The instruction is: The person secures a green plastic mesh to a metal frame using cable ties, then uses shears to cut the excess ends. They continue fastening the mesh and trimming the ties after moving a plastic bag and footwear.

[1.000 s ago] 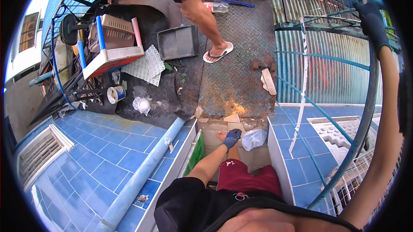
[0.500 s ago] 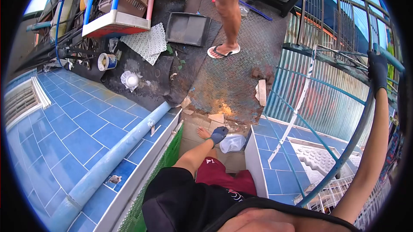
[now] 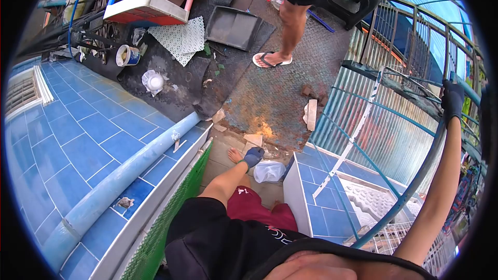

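Observation:
My left hand (image 3: pixel 253 157), in a dark glove, is low at the centre beside a white plastic bag (image 3: pixel 269 171). Its fingers look curled, but what they hold, if anything, is hidden. At the far right my right hand (image 3: pixel 453 100), also gloved, is raised and wrapped round the blue metal frame (image 3: pixel 469 92). A bare foot (image 3: pixel 235 155) shows just left of my left hand. Broken tile pieces (image 3: pixel 253 139) lie just beyond it on the ground.
Another person's leg (image 3: pixel 293 31) in a flip-flop stands on the rusty metal plate ahead. A blue pipe (image 3: pixel 129 176) and green mesh (image 3: pixel 171 217) run along the left. A black tray (image 3: pixel 233 27) and an overturned stool (image 3: pixel 148 8) lie beyond.
The view has shifted a little, so most things sit slightly differently in frame. The other person's leg leans more to the right above the foot. My right hand stays on the frame.

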Demonstrator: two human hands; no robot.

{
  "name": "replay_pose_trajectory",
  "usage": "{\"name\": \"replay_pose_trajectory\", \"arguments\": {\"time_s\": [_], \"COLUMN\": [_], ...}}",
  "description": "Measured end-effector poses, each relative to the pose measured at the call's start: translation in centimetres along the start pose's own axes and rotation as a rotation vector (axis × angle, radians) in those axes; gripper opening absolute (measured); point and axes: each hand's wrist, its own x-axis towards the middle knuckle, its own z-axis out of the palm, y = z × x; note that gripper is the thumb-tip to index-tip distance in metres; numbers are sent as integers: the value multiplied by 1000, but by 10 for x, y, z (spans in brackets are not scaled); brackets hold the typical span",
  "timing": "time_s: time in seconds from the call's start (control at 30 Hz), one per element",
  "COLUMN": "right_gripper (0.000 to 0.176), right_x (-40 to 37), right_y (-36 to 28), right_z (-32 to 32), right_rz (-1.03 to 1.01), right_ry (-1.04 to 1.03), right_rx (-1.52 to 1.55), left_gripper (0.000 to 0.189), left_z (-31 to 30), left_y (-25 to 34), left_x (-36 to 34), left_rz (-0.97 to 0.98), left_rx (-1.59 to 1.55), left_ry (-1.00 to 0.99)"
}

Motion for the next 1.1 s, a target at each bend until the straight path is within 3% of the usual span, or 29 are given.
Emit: {"name": "replay_pose_trajectory", "arguments": {"time_s": [0.07, 0.1, 0.13, 0.23, 0.43, 0.5, 0.63, 0.7, 0.83, 0.97, 1.1], "right_gripper": [42, 42, 44, 47, 39, 35, 29, 28, 29, 29, 31], "right_x": [-23, -26, -29, -37, -37, -33, -32, -32, -45, -38, -36], "right_y": [-38, -43, -47, -54, -73, -67, -66, -71, -83, -78, -72], "right_z": [-13, -14, -15, -20, -21, -20, -14, -14, -18, -20, -17], "right_rz": [261, 259, 274, 248, 388, 325, 364, 373, 317, 245, 317], "right_ry": [65, 64, 46, 28, 96, 68, 99, 76, 133, 154, 70], "right_rx": [198, 191, 231, 270, 244, 217, 388, 392, 430, 247, 495], "left_gripper": [37, 37, 22, 24, 35, 37, 37, 40, 41, 40, 32], "left_z": [-3, -2, 3, 12, 7, 19, 9, 5, 5, 10, 19], "left_y": [3, 3, -1, -8, 8, 13, 45, 49, 53, 39, 6], "left_x": [1, -1, -1, -2, 0, -1, -3, 0, -7, -11, -27], "left_rz": [-31, -65, 7, 2, 30, 45, -152, -82, -24, -91, 35], "left_rx": [-33, -63, -8, -39, 7, 46, -103, -121, -194, -196, -75], "left_ry": [-2, -4, 51, 45, 71, 39, 104, 26, 100, 127, 214]}}
